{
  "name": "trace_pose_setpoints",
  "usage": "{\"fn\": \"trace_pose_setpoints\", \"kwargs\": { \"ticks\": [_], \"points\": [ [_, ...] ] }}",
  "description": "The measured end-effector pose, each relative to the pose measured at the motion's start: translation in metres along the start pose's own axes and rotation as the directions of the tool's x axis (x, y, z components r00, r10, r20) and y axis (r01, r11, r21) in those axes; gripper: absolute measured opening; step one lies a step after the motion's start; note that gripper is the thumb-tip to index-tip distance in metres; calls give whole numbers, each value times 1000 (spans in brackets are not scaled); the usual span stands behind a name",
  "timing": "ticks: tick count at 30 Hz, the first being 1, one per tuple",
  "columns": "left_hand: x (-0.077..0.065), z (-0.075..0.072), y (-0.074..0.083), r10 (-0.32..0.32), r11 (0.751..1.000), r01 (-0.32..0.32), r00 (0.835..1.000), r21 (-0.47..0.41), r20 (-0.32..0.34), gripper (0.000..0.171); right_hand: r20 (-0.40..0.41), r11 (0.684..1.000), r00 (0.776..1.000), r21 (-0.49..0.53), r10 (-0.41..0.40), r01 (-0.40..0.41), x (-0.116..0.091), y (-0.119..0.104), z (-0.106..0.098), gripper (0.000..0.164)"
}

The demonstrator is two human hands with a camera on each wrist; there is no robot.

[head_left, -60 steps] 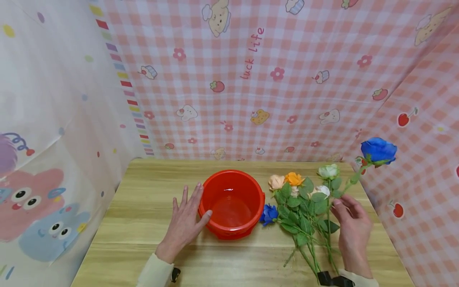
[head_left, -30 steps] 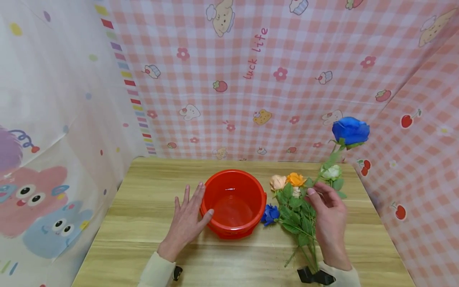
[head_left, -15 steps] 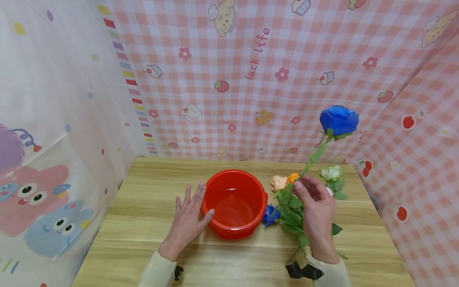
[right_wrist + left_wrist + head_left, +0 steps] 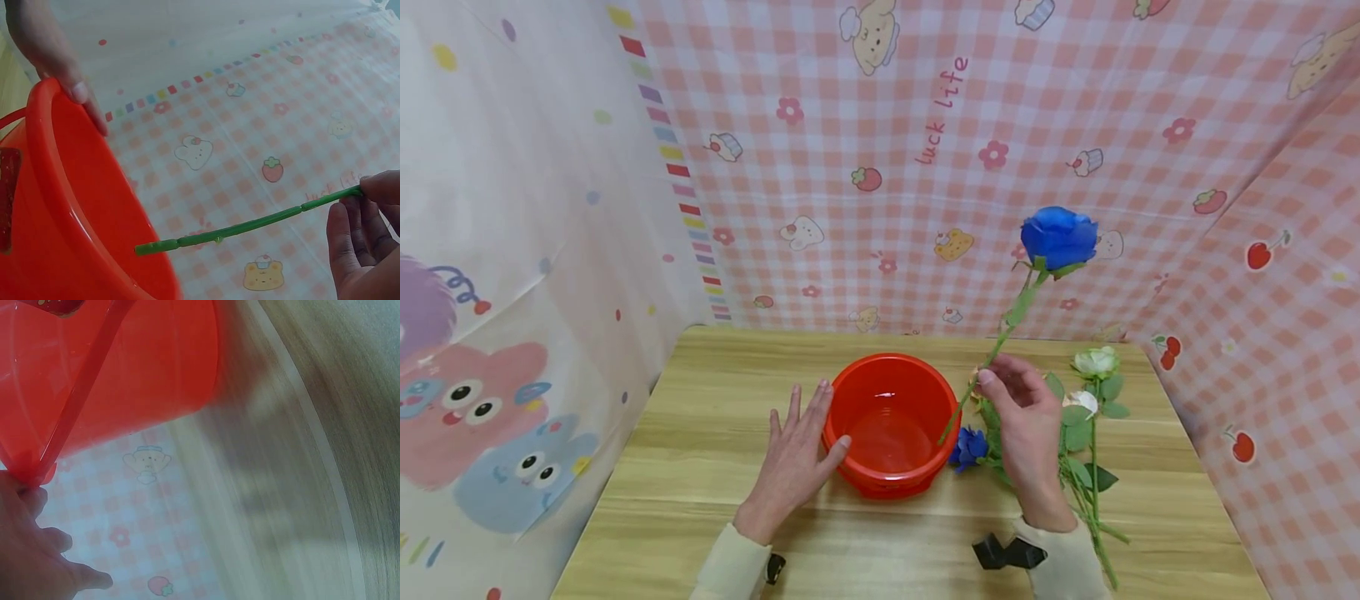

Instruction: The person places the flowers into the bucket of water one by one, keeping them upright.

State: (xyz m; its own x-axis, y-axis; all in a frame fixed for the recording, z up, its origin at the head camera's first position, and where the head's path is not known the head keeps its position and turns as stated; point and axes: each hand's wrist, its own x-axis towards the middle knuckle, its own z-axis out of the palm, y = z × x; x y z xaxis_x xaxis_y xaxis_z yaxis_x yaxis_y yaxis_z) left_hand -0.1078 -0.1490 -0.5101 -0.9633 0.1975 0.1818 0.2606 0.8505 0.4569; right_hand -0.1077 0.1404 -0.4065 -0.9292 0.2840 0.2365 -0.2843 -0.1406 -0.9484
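My right hand (image 4: 1026,429) pinches the green stem of a blue rose (image 4: 1058,239) between thumb and fingers. The bloom is up and leans right; the stem's lower end overlaps the right rim of a red bucket (image 4: 891,362). In the right wrist view, the bare green stem (image 4: 250,224) points across the bucket's mouth. My left hand (image 4: 793,458) rests with spread, straight fingers on the bucket's left rim. The left wrist view has this hand (image 4: 31,550) at the rim, beside the bucket's red handle (image 4: 81,387).
Right of the bucket lie several artificial flowers: a second blue flower (image 4: 970,448), a pale green rose (image 4: 1096,362) and a white one (image 4: 1082,403), with leafy stems (image 4: 1097,483). My right hand hides part of this pile. A checked cloth (image 4: 850,108) hangs behind the wooden table (image 4: 700,400).
My right hand has carried the blue rose leftward from over the flower pile, bringing its stem end to the bucket's right rim. My left hand stays on the bucket.
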Motion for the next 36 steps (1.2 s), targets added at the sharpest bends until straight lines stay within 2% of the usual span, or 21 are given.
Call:
{"fn": "trace_pose_setpoints", "kwargs": {
  "ticks": [9,14,22,28,36],
  "points": [
    [0,2,-1,13,1000,-13,1000,7,-12,79,89,997,996,-75,-11,18,1,12,18,23],
    [1,2,-2,7,1000,-7,1000,2,4,79,131,992,991,-119,-21,37,2,19,27,22],
    [1,2,-2,15,1000,-15,1000,7,-18,78,200,980,979,-199,35,5,1,32,40,22],
    [0,3,-2,18,1000,-18,999,8,-27,78,273,962,958,-273,89,-12,2,43,47,22],
    [-1,3,-1,16,1000,-16,1000,-1,-16,79,357,931,928,-364,108,31,5,51,55,17]
  ]
}}
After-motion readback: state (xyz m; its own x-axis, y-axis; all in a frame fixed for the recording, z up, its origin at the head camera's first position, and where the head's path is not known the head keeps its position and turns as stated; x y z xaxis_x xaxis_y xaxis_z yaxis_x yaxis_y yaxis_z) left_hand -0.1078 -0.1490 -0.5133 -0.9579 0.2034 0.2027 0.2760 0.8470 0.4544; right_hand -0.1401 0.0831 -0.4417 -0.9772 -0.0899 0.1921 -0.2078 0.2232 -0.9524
